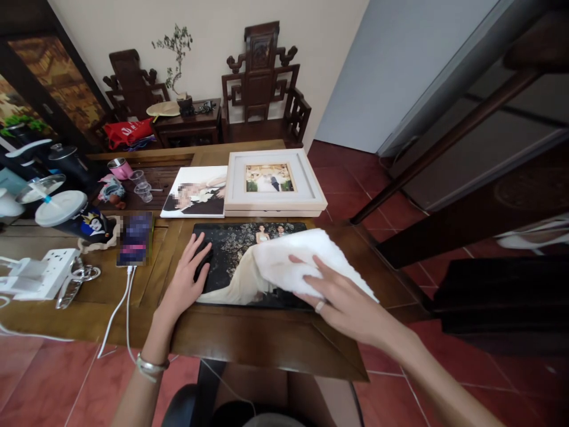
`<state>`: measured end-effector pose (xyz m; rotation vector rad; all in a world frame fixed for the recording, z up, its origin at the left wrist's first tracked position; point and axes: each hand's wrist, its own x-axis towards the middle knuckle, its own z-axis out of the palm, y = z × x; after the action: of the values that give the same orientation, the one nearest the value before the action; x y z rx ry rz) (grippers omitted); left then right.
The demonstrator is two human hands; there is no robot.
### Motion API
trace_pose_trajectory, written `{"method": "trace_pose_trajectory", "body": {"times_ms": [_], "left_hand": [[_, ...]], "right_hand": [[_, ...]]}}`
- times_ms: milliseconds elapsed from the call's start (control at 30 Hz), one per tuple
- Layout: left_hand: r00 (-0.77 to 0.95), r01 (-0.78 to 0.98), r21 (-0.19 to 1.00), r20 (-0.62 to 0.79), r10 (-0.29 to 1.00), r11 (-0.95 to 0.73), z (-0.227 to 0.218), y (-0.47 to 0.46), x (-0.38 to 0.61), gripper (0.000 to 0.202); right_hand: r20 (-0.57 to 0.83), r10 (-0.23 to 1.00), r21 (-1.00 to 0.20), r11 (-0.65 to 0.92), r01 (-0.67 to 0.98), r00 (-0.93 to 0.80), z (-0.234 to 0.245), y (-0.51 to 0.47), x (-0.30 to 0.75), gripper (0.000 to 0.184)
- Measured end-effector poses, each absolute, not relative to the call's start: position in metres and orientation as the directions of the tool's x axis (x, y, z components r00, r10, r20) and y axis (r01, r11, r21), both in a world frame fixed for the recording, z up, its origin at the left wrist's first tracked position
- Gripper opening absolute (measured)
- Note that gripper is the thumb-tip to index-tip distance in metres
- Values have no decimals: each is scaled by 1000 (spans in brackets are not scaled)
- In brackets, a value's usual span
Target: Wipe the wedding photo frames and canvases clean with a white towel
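A large dark wedding photo (231, 255) lies flat on the wooden table, showing a pale gown trailing across it. My left hand (186, 279) rests on its left edge, fingers spread and holding nothing. On the photo's right part, my right hand (338, 296) grips a white cloth (293, 255), with fingers pressed into its folds. The cloth covers part of the picture and hangs past its right edge. Just behind are a white-framed wedding picture (306, 178) on a shallow box and a smaller photo panel (195, 172) beside it.
Left on the table (267, 332) are a phone (136, 237) on a charging cable, a power strip (57, 270), a clear hair clip (73, 281) and a lidded drink cup (89, 219). A pink cup (120, 169) stands farther back. Carved chairs (260, 77) line the wall.
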<state>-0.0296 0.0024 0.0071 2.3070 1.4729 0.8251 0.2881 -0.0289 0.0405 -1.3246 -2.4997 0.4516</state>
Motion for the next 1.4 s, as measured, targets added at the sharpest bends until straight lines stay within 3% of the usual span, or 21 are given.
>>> {"method": "trace_pose_trajectory", "body": {"times_ms": [200,433,733,1067,1400], "left_hand": [[303,756,533,232,924,-381,1,5,-33,46],[285,777,513,229,931,-364,-5,9,-34,46],[286,774,495,282,916,-395,0,14,-31,43],[288,772,479,322,902,-417,2,12,-29,42],[269,754,517,319,909,-405,7,0,-34,46]], "right_hand": [[65,870,-320,482,816,-489,46,22,277,23],[198,830,-274,557,784,-521,27,36,261,25],[200,759,-411,639,650,-619,30,-42,280,24],[174,806,-289,591,753,-566,32,23,267,25],[193,765,-381,636,672,-614,25,-27,267,25]]}}
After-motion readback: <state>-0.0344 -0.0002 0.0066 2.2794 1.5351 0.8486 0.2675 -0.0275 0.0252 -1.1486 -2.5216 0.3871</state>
